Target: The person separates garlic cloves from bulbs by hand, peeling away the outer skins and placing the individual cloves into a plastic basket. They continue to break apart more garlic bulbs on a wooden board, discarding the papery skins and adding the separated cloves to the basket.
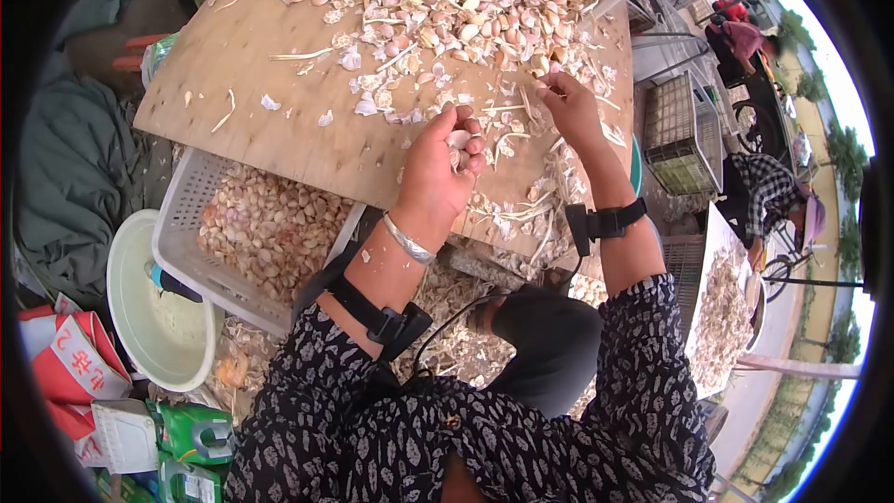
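Garlic cloves and loose skins [466, 14] are heaped on a wooden board [233, 65]. My left hand [443, 160], with a silver bracelet at the wrist, is held palm up over the board's near part, its fingers curled round several garlic cloves [459, 142]. Over the near right edge of the heap is my right hand [570, 107], its thumb and index fingertips close together beside some cloves; whatever lies between them is too small to make out. Dry stems and skins lie on the board around both hands.
Below the board's left edge, a white plastic crate [186, 214] holds many cloves. Left of it stand a pale green basin [140, 317] and green containers [200, 433]. On the right are a crate [684, 135], another table of garlic [722, 307] and a person in checked clothing [768, 186].
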A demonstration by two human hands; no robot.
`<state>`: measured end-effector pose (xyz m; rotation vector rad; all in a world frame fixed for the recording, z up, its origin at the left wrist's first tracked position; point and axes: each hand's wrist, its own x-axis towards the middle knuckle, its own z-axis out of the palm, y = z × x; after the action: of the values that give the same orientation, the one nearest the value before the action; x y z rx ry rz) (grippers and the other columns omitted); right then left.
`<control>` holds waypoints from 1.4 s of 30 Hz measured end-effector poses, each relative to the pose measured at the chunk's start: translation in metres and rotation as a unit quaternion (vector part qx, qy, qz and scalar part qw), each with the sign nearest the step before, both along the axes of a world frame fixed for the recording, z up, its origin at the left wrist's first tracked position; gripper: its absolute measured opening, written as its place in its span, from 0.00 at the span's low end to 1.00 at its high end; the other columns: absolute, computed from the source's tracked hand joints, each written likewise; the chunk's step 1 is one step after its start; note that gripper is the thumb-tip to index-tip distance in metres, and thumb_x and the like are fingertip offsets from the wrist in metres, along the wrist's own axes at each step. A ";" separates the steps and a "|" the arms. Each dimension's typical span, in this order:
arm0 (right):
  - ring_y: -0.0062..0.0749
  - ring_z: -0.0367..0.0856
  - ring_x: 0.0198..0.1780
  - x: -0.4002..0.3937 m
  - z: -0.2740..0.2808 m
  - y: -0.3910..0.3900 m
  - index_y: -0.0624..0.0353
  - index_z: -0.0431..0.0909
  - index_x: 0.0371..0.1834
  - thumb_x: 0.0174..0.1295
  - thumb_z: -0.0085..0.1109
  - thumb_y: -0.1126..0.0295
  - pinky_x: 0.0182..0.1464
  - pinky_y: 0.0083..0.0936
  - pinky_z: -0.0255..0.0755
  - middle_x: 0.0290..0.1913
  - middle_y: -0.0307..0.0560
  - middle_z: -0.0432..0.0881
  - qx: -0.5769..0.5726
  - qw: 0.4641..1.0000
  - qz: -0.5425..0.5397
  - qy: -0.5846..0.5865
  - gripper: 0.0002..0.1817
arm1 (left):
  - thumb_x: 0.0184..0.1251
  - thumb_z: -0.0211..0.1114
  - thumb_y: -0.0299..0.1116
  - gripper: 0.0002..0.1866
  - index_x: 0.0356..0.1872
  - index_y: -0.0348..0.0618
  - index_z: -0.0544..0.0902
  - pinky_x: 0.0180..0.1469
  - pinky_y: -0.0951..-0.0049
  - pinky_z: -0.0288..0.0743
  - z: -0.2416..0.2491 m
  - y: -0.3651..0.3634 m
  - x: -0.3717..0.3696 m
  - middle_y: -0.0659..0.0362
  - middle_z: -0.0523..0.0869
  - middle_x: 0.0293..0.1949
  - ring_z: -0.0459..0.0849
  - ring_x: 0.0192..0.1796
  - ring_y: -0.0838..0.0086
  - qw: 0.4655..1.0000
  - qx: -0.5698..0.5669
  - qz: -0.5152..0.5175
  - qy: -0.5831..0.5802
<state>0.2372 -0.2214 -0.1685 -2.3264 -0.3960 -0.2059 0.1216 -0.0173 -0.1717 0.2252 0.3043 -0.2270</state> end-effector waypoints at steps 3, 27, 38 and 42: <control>0.29 0.79 0.34 -0.059 0.076 0.022 0.68 0.79 0.39 0.58 0.62 0.70 0.39 0.24 0.72 0.31 0.46 0.81 0.339 0.926 0.059 0.159 0.12 | 0.72 0.53 0.38 0.09 0.37 0.43 0.74 0.25 0.79 0.62 0.001 0.000 0.000 0.61 0.75 0.29 0.70 0.27 0.76 1.000 -0.006 0.011 0.015; 0.55 0.78 0.28 -0.144 0.159 0.098 0.80 0.71 0.32 0.65 0.39 0.85 0.29 0.39 0.79 0.33 0.73 0.75 0.481 0.462 0.716 0.207 0.10 | 0.73 0.51 0.38 0.09 0.39 0.44 0.72 0.25 0.79 0.61 0.012 0.001 -0.022 0.62 0.74 0.29 0.68 0.26 0.78 1.000 0.000 -0.010 0.001; 0.32 0.81 0.31 -0.103 0.149 0.093 0.73 0.77 0.34 0.56 0.61 0.80 0.33 0.26 0.76 0.32 0.52 0.81 0.347 0.736 0.562 0.148 0.06 | 0.73 0.49 0.47 0.17 0.45 0.43 0.75 0.33 0.76 0.71 0.018 0.005 -0.022 0.59 0.80 0.36 0.78 0.34 0.74 0.999 -0.019 0.022 0.032; 0.28 0.80 0.33 -0.064 0.068 0.065 0.60 0.82 0.39 0.55 0.61 0.75 0.36 0.21 0.74 0.34 0.46 0.82 0.123 0.985 0.122 0.028 0.08 | 0.72 0.51 0.47 0.16 0.46 0.45 0.75 0.33 0.75 0.72 0.037 0.007 -0.021 0.59 0.81 0.37 0.79 0.36 0.72 0.993 0.041 0.043 0.100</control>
<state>0.1729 -0.1560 -0.1004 -2.0171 -0.5881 -0.0663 0.1005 -0.0105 -0.1348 0.2706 0.5225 -0.1517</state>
